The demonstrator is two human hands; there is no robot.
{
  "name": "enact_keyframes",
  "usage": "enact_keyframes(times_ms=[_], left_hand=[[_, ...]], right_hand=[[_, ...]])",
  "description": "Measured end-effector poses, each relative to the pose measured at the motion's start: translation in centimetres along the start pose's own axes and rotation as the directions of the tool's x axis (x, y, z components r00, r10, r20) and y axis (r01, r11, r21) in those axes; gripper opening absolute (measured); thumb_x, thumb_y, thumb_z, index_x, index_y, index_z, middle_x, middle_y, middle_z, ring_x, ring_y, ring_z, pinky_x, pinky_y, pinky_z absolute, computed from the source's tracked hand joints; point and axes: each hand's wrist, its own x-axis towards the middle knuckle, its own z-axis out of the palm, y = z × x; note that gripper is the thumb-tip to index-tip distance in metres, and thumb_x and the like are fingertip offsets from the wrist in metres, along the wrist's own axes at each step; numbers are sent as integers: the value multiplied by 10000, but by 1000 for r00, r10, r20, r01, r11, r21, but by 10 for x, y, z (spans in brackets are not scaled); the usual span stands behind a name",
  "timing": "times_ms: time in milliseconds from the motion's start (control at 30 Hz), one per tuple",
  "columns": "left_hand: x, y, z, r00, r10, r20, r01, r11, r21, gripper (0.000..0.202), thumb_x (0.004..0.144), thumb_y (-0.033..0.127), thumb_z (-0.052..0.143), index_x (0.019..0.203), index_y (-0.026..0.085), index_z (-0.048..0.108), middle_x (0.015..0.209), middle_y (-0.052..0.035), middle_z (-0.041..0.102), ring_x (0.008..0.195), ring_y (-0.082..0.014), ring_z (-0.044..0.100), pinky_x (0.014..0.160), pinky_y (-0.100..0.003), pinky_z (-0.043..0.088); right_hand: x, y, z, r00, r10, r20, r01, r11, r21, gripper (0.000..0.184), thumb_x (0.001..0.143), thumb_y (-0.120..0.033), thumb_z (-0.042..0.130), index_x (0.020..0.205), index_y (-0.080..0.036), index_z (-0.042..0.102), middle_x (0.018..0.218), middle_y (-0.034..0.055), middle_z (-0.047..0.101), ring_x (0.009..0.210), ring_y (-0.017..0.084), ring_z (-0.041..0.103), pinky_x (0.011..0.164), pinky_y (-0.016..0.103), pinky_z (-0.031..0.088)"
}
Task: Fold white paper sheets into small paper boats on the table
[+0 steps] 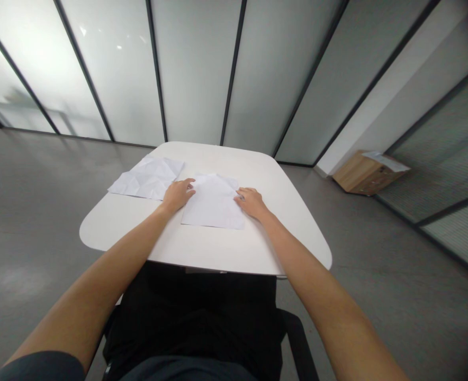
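A white sheet of paper point(214, 203) lies on the white table point(218, 248) in front of me. My left hand point(177, 193) rests at the sheet's left edge, its fingers curled and pressing on the paper. On the sheet's right edge sits my right hand point(250, 202), fingers bent and pinching the paper's border. A second, creased white sheet point(146, 179) lies flat to the left, just beyond my left hand and untouched.
Frosted glass walls with black frames stand behind the table. A brown cardboard box point(363, 172) sits on the grey floor at the right. A black chair edge point(293, 338) shows under me, near the table's front edge.
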Motion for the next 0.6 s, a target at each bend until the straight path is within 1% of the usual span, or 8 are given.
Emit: enact_keyframes(times_ms=[100, 233, 300, 400, 500, 600], left_hand=[[0, 1, 1, 1000, -10, 2, 10, 1000, -28, 469, 932, 270, 699, 1400, 268, 669, 1188, -44, 809, 1116, -269, 741, 1023, -384, 548], [0, 0, 2, 1000, -17, 2, 17, 1000, -19, 494, 926, 254, 694, 1418, 272, 652, 1180, -41, 808, 1117, -267, 738, 1019, -384, 550], [1, -2, 3, 1000, -12, -5, 12, 1000, -10, 523, 933, 271, 687, 1452, 262, 621, 1222, -51, 795, 1147, -270, 728, 1047, -392, 541], [1, -6, 6, 1000, -10, -8, 10, 1000, 21, 582, 953, 322, 673, 1514, 217, 556, 1324, -94, 757, 1235, -298, 689, 1120, -428, 502], [2, -9, 9, 1000, 10, 10, -11, 998, 55, 623, 973, 353, 650, 1553, 177, 505, 1366, -125, 734, 1294, -319, 654, 1160, -453, 471], [4, -12, 12, 999, 41, 24, -42, 997, 65, 638, 984, 360, 635, 1574, 178, 475, 1385, -124, 725, 1312, -314, 642, 1168, -447, 462]], right_hand=[[-1, -1, -1, 1000, -13, -25, 14, 999, 35, 371, 1039, -369, 608, 1368, -253, 734, 1512, 73, 656, 1424, 283, 550, 1214, 435, 396], [-3, -3, -4, 997, -30, -67, 36, 996, 87, 387, 1029, -318, 619, 1402, -318, 723, 1390, 43, 742, 1339, 276, 630, 1178, 428, 436], [-4, -4, -6, 997, -19, -78, 29, 991, 128, 413, 1033, -309, 607, 1434, -349, 701, 1347, 26, 765, 1286, 272, 673, 1152, 423, 463], [-5, -4, -6, 996, 12, -90, 8, 975, 220, 426, 1026, -291, 607, 1437, -353, 701, 1341, 13, 769, 1251, 265, 706, 1140, 419, 488], [-4, -4, -4, 994, 49, -102, -9, 930, 367, 412, 992, -253, 629, 1381, -332, 743, 1306, 6, 783, 1193, 243, 738, 1133, 403, 511], [-3, -3, 0, 990, 102, -101, -32, 841, 540, 415, 931, -202, 661, 1319, -287, 779, 1292, 21, 789, 1144, 225, 753, 1103, 378, 539]])
